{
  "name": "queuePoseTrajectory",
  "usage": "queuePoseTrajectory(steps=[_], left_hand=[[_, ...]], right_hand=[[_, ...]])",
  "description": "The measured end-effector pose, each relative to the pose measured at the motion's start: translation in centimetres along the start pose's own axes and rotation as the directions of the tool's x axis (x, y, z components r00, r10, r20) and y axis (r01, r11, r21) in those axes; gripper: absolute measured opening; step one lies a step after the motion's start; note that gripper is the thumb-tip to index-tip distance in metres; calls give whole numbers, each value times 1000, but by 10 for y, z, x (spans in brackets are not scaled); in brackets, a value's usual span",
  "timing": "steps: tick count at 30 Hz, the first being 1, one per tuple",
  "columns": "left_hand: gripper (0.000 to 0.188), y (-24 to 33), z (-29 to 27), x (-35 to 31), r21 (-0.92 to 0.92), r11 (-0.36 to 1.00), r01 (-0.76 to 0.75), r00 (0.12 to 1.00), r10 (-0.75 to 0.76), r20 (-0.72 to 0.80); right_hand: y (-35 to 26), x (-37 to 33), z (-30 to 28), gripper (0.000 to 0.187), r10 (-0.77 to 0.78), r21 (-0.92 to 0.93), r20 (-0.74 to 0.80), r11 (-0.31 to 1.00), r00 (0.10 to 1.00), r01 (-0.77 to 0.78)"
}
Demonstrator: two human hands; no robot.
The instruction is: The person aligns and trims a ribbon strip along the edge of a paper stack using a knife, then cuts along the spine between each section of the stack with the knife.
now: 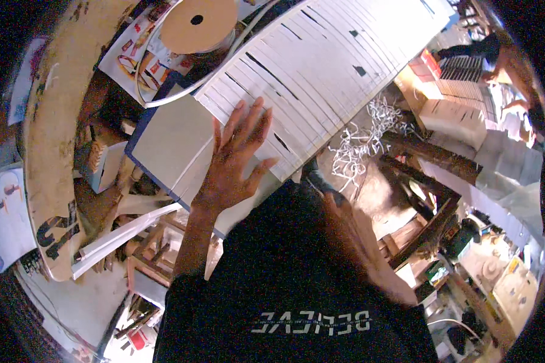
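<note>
A long row of white paper blocks [321, 72], packed side by side with dark gaps between some, runs from the middle toward the upper right. My left hand [242, 151] lies on the near end of this row with its fingers stretched out and spread. Under the row's near end is a pale grey board [163, 136] with a dark blue edge. My right hand [316, 176] is low beside the row's right edge, dark and blurred. Its fingers are mostly hidden, so whether it holds anything is unclear.
A cardboard-faced spool [198, 24] with a white band [175, 97] stands beyond the board. Curly white strips [369, 136] lie heaped on the right. A wooden frame [427, 206] is nearby. Another person's arm [508, 66] reaches toward stacked blocks [463, 91] at far right.
</note>
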State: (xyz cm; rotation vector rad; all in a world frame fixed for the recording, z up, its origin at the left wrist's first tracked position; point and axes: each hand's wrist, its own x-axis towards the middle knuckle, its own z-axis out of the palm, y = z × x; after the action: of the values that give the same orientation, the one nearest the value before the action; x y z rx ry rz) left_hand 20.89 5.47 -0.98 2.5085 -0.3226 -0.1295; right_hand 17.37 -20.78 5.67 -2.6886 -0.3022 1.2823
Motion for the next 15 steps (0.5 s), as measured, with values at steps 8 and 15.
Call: queuePoseTrajectory(steps=[8,15], left_hand=[[79,-13,-9,-2,-69,993,-100,994,103,44],[78,-15,-9,0,-109,989,-103,993,109,52]], right_hand=[[-15,-27,-16,54,-160,361,-374,882,913,302],[-21,-10,-10,56,-264,280,-363,884,894,374]])
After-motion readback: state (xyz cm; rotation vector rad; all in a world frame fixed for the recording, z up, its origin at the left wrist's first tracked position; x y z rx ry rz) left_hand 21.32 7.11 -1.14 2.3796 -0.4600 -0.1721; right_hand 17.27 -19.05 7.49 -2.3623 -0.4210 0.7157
